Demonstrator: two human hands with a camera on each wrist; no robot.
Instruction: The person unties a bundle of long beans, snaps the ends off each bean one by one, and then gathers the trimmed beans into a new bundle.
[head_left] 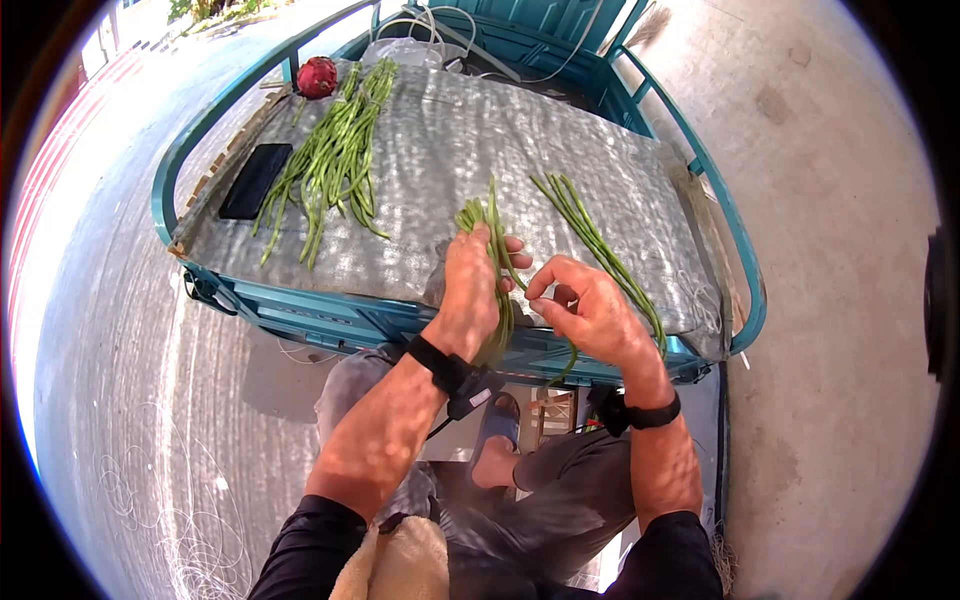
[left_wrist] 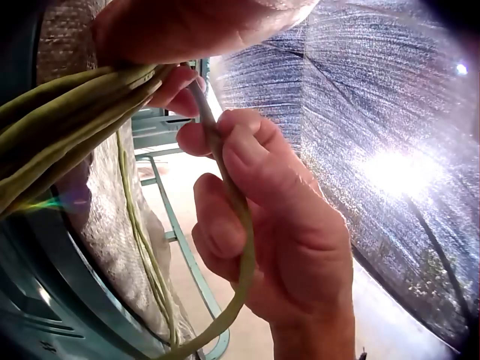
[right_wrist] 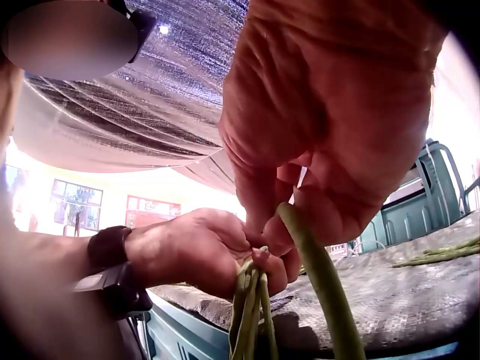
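Observation:
My left hand (head_left: 470,285) grips a small bunch of green long beans (head_left: 505,325) near the front edge of the cart bed, their ends sticking out above the fingers. Just to its right, my right hand (head_left: 590,310) pinches a single long bean (left_wrist: 236,202) between thumb and fingers. That bean curves down past the right palm in the left wrist view. Seen from the right wrist, the two hands almost meet, and the bunch hangs below the left fingers. A few loose long beans (head_left: 605,250) lie on the grey mat (head_left: 460,130), beyond and beside the right hand.
A larger pile of long beans (head_left: 335,150) lies at the left of the mat. Close to it are a dragon fruit (head_left: 317,77) and a black phone (head_left: 256,181). Teal rails (head_left: 740,240) border the cart bed, and white tubing (head_left: 432,22) is at the back.

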